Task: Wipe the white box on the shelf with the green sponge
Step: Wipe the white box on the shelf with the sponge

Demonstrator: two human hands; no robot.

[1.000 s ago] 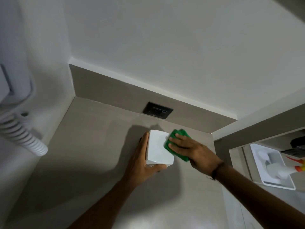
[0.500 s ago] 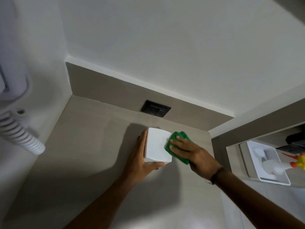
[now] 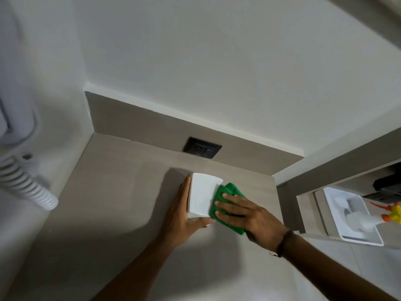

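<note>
Two hands, smooth white box [image 3: 200, 197], green sponge [image 3: 225, 193]

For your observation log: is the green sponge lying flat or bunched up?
Flat: the right hand presses the green sponge spread against the white box.

Sponge [image 3: 227, 206] right of box [image 3: 200, 197], touching

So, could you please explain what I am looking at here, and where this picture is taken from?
There is no machine: a person wears a camera on the head, looking forward and down at two bare hands. On a grey shelf stands a white box. The left hand steadies it from the side, while the right hand presses a green sponge flat against its other side. A dark socket sits on the back wall.
</note>
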